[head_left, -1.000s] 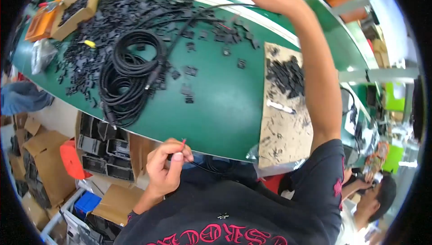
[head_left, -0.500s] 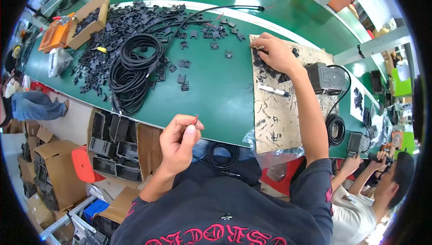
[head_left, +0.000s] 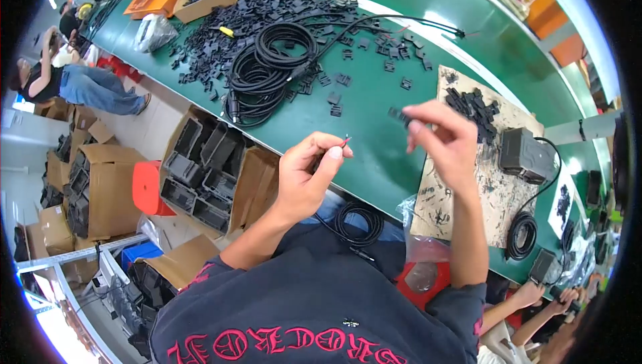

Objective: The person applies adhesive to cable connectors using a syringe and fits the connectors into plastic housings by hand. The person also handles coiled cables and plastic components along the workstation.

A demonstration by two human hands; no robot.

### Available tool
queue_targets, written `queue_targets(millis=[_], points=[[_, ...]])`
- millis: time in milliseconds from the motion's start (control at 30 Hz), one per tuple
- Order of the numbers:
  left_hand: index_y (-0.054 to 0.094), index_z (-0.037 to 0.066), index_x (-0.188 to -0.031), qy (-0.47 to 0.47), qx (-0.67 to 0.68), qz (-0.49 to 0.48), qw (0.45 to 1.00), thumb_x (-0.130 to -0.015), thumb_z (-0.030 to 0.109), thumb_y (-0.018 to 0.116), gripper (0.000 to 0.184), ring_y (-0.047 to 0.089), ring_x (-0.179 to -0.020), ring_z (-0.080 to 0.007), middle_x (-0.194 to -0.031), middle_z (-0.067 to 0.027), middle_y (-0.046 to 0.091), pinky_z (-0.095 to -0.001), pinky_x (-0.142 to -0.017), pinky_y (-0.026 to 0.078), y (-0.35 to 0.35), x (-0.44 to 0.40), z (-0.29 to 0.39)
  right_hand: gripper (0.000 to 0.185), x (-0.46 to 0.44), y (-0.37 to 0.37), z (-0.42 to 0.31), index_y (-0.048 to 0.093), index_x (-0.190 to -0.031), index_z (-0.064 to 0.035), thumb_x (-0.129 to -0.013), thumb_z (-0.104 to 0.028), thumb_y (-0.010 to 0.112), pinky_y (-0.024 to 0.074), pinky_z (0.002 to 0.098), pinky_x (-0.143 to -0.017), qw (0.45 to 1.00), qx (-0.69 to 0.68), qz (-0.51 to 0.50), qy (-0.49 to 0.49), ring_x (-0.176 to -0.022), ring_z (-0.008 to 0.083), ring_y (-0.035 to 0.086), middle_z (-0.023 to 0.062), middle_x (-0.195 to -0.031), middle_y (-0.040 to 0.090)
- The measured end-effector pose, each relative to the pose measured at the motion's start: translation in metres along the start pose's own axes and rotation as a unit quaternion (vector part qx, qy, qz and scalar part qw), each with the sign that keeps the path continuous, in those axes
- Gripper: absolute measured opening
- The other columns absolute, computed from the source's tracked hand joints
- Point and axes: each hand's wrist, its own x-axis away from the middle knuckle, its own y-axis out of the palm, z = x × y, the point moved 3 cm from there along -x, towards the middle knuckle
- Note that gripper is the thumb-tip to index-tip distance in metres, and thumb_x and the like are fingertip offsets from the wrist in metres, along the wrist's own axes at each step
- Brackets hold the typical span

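As I look on remotely through the head camera, the bare left hand [head_left: 309, 175] is pinching a thin black cable end with red wire showing at its tip [head_left: 346, 142] between thumb and forefinger, at the near edge of the long green-topped workbench [head_left: 372, 153]. Below it I see a smooth black coiled cable [head_left: 361, 239] lying across the wearer's lap. The bare right hand [head_left: 447, 146] is over the bench near the stained beige cardboard sheet [head_left: 445, 197], its thumb and forefinger apparently gripping a small black plastic piece [head_left: 398, 116], blurred at the fingertips. On that sheet I make out a pile of flat black plastic strips [head_left: 473, 111] and, beside it, a dark grey boxy housing [head_left: 525, 153] with a black cord. Farther left on the bench, ribbed black cable coils [head_left: 246, 77] lie against a broad heap of small black plastic clips [head_left: 264, 3].
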Motion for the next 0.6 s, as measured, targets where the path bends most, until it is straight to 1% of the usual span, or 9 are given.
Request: queue_targets(millis=[67,133,167,233,267,400,467,533,600], points=[[0.059,-0.002,-0.102,0.006,-0.019,-0.004,1.000,-0.099,0.006,0.051,0.011,0.039,-0.058,-0.0022,-0.078,-0.0008,0.056,-0.0184,-0.049,0.030,-0.001,0.001,0.000,0.020,0.011,0.025,-0.005,0.068,-0.106,0.0053,-0.089,0.006,0.060,0.0543,0.0245,-0.057,0.992,-0.123,-0.002,0.022,-0.070,0.0133,0.062,0.0105,-0.089,0.061],[0.063,-0.001,-0.097,-0.013,-0.022,0.011,1.000,-0.096,0.005,0.057,0.009,0.050,-0.071,-0.0018,-0.088,-0.0012,0.066,-0.0176,-0.062,0.039,0.000,0.004,0.000,0.018,0.016,0.040,-0.005,0.069,-0.105,0.0066,-0.089,0.007,0.060,0.0553,0.0256,-0.057,0.978,-0.206,-0.017,0.036,-0.069,0.0137,0.062,0.0111,-0.089,0.061],[0.063,-0.001,-0.097,-0.017,-0.024,0.009,1.000,-0.096,0.005,0.057,0.009,0.050,-0.071,-0.0018,-0.088,-0.0012,0.066,-0.0176,-0.062,0.039,0.001,0.006,0.002,0.016,0.017,0.044,-0.008,0.069,-0.102,0.0077,-0.089,0.006,0.060,0.0566,0.0264,-0.056,0.972,-0.228,-0.018,0.044,-0.067,0.0142,0.062,0.0118,-0.088,0.062],[0.063,-0.002,-0.096,0.015,-0.038,-0.003,0.999,-0.094,0.004,0.058,0.008,0.052,-0.072,-0.0021,-0.089,-0.0029,0.067,-0.0178,-0.063,0.040,0.005,0.007,0.006,0.015,0.020,0.046,-0.009,0.069,-0.101,0.0077,-0.088,0.006,0.062,0.0571,0.0265,-0.056,0.967,-0.247,-0.016,0.053,-0.067,0.0145,0.062,0.0122,-0.088,0.062],[0.063,-0.002,-0.096,0.014,-0.038,-0.004,0.999,-0.094,0.004,0.058,0.008,0.052,-0.072,-0.0021,-0.089,-0.0029,0.067,-0.0178,-0.063,0.040,0.005,0.008,0.006,0.015,0.021,0.047,-0.009,0.069,-0.101,0.0077,-0.087,0.006,0.064,0.0576,0.0265,-0.056,0.963,-0.264,-0.018,0.058,-0.066,0.0147,0.063,0.0126,-0.088,0.063],[0.063,-0.002,-0.095,0.024,-0.021,-0.003,0.999,-0.092,0.003,0.058,0.007,0.051,-0.067,-0.0027,-0.084,-0.0030,0.067,-0.0186,-0.060,0.040,0.006,0.016,0.005,0.016,0.027,0.046,-0.013,0.070,-0.099,0.0078,-0.083,0.007,0.068,0.0577,0.0259,-0.055,0.971,-0.234,-0.018,0.041,-0.065,0.0156,0.064,0.0133,-0.088,0.064],[0.063,-0.001,-0.095,0.023,-0.016,0.004,1.000,-0.091,0.003,0.059,0.007,0.051,-0.065,-0.0028,-0.081,-0.0025,0.067,-0.0188,-0.058,0.040,0.004,0.018,0.005,0.019,0.030,0.049,-0.016,0.070,-0.099,0.0073,-0.080,0.008,0.071,0.0575,0.0252,-0.055,0.980,-0.197,-0.026,0.033,-0.065,0.0156,0.065,0.0134,-0.089,0.065],[0.064,-0.001,-0.093,0.035,0.000,-0.010,0.999,-0.089,0.003,0.060,0.006,0.050,-0.062,-0.0026,-0.076,-0.0017,0.066,-0.0191,-0.056,0.040,0.004,0.020,0.004,0.019,0.033,0.053,-0.017,0.070,-0.098,0.0071,-0.079,0.009,0.071,0.0577,0.0249,-0.055,0.982,-0.184,-0.019,0.034,-0.066,0.0155,0.066,0.0134,-0.089,0.065],[0.064,-0.001,-0.092,0.042,-0.010,-0.003,0.999,-0.089,0.002,0.061,0.006,0.050,-0.061,-0.0024,-0.075,-0.0015,0.065,-0.0189,-0.056,0.039,0.007,0.022,0.006,0.019,0.035,0.057,-0.018,0.071,-0.097,0.0069,-0.079,0.009,0.072,0.0578,0.0246,-0.055,0.985,-0.171,-0.012,0.034,-0.067,0.0155,0.067,0.0134,-0.089,0.065]])
